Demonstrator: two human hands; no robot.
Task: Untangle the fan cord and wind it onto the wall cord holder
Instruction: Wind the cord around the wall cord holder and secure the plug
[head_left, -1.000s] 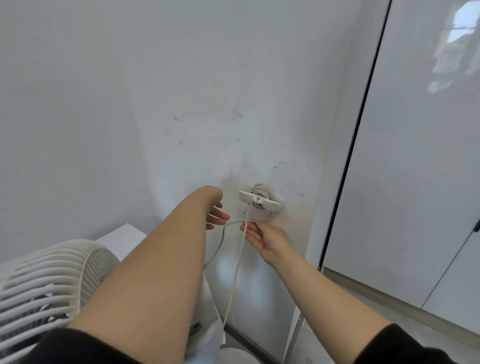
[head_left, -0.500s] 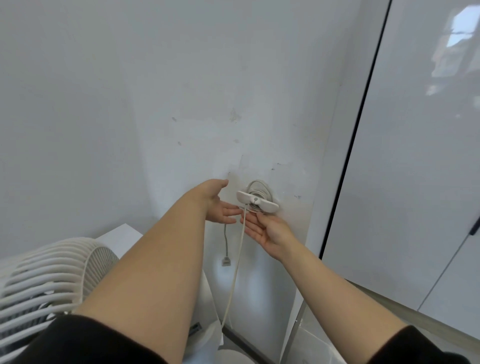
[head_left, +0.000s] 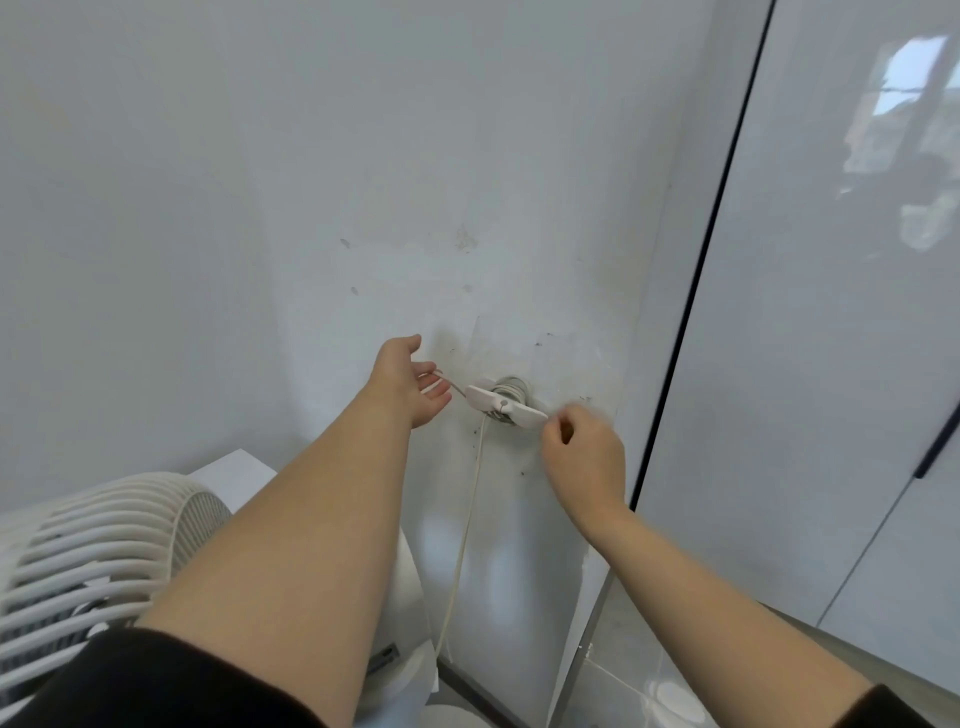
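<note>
Scuffed white wall (head_left: 311, 208), glossy cabinet door (head_left: 831, 312) at 3 o'clock, white fan (head_left: 104, 545) at 8 o'clock. Cord holder (head_left: 506, 404) sits on the wall, mid-frame, with coils wound behind its flat wings. The fan cord (head_left: 470, 519) hangs from it toward 6 o'clock, down to the fan base. Your left hand (head_left: 410, 384), at the holder's 9 o'clock, is half open and pinches a short stretch of cord between its fingers. Your right hand (head_left: 584, 449), at the holder's 4 o'clock, is curled and blurred, just beside the wing tip; can't tell if it grips anything.

Soft, even daylight, window glare on the glossy door (head_left: 831, 260), right hand (head_left: 582, 452) motion-blurred.
</note>
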